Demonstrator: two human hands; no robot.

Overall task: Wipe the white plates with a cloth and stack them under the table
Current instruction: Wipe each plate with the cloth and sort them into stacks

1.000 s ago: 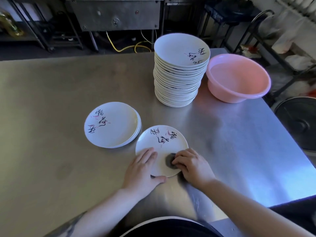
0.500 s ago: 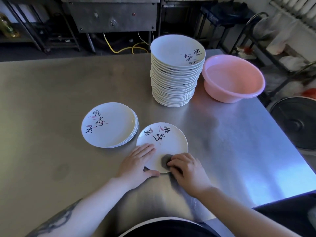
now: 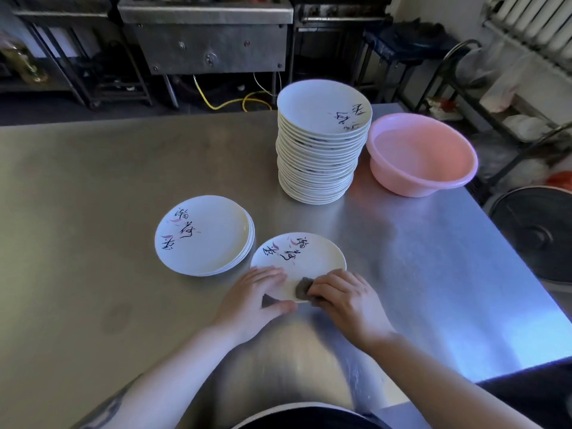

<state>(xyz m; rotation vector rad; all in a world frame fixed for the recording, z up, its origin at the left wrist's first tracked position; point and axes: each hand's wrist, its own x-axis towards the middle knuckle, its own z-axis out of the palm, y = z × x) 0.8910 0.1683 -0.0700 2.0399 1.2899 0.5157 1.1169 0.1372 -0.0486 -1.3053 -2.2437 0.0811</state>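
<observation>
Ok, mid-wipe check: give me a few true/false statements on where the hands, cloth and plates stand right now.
1. The right hand presses a dark cloth onto the single plate. True.
2. The left hand is lifted clear of that plate. False: it rests on the plate's near left edge.
3. The tall plate stack stands beside the pink basin. True.
4. The short plate stack sits inside the basin. False: it lies on the table, left of the single plate.

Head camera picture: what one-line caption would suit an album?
Right hand wipes a white plate with a dark cloth while left hand steadies it.
</observation>
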